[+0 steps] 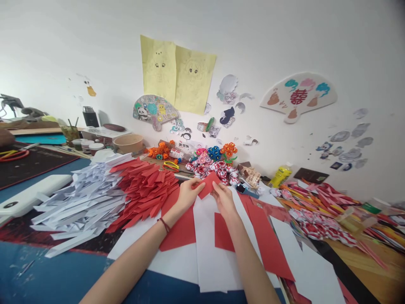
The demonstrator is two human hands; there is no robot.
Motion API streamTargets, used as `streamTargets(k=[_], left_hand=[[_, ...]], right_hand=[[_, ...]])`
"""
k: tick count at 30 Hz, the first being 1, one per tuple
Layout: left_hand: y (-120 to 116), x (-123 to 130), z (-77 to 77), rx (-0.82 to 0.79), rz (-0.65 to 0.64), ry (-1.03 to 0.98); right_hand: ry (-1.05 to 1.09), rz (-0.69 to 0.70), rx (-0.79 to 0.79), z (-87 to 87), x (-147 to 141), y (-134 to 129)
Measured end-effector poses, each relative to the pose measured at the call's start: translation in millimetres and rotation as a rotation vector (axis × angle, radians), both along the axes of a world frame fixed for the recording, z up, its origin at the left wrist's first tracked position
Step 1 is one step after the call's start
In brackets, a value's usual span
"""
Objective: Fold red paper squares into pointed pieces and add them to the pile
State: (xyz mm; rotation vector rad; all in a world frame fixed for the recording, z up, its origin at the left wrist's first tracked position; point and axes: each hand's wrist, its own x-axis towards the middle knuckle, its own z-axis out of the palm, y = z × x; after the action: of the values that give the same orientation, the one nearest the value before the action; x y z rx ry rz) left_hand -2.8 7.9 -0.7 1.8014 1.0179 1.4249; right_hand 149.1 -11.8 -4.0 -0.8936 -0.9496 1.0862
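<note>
A small red paper piece (208,185) is held up between my two hands over the middle of the table. My left hand (189,193) pinches its left side, and my right hand (224,198) pinches its right edge. Beneath them lie white paper sheets (210,253) and larger red sheets (182,232). A smaller red rectangle (223,234) rests on the white paper, partly covered by my right forearm. Left of my hands is a heap of folded red paper strips (148,190), beside a heap of folded white strips (91,202).
At the back stand paper flowers (215,153), a plastic bottle (182,154) and a bowl (128,143). A smartwatch (247,191) lies right of my hands. Coloured strips (316,198) and a yellow bottle (280,175) are farther right. A white device (34,196) lies at left.
</note>
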Motion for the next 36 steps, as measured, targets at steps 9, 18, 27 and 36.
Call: streamTargets(k=[9, 18, 27, 36], left_hand=[[-16, 1, -8.1, 0.248, 0.227, 0.762], [-22, 3, -9.3, 0.513, 0.149, 0.972], [-19, 13, -15.2, 0.066, 0.194, 0.532], [-6, 7, -16.1, -0.037, 0.045, 0.176]], right_hand=[[-0.433, -0.084, -0.004, -21.6, -1, -12], [-0.553, -0.124, 0.095, -23.2, 3, -12], [-0.466, -0.113, 0.098, -14.6, 3, -19], [-0.306, -0.147, -0.056, -18.1, 5, -15]])
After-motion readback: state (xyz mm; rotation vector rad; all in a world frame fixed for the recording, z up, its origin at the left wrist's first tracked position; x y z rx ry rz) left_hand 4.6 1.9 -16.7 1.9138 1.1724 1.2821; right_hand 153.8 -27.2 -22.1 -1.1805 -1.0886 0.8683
